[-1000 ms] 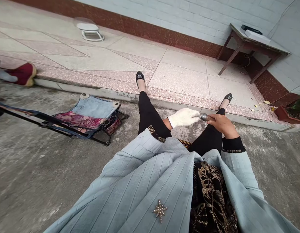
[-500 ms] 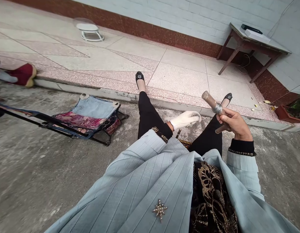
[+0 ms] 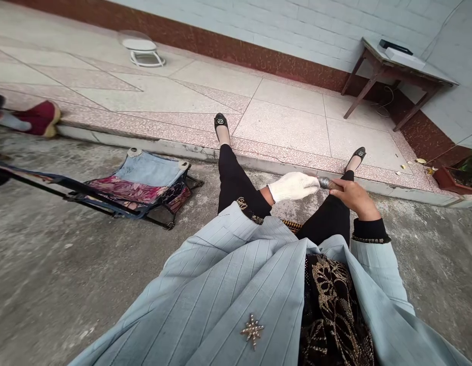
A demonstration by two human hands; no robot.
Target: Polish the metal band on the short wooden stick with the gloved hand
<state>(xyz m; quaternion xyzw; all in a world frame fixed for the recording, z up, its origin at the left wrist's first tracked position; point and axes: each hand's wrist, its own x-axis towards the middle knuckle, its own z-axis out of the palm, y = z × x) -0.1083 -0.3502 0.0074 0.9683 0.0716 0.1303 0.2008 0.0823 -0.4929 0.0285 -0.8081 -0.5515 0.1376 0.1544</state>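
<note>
A brown rod (image 3: 335, 186), apparently wooden, has silvery wire (image 3: 324, 182) wound round its middle and lies nearly level between my hands. My right hand (image 3: 356, 197), bare, is closed around its right part. My left hand (image 3: 293, 186), in a white knitted glove, is closed on the left end, with its fingers hiding most of that end. Both hands are above the gap between my black-trousered legs. Below them, a bit of a yellow and black woven seat (image 3: 292, 224) shows between my thighs.
A folding chair (image 3: 152, 175) with blue and floral fabric stands to the left. A raised tiled step (image 3: 282, 127) runs ahead, bearing a white stool (image 3: 144, 51) and wooden table (image 3: 407, 66). Another person's red shoe (image 3: 43, 117) is far left; a planter (image 3: 453, 180) is right.
My right hand has moved left and turned the rod from steeply tilted to nearly level. My left hand, formerly apart from the rod, has closed on its left end.
</note>
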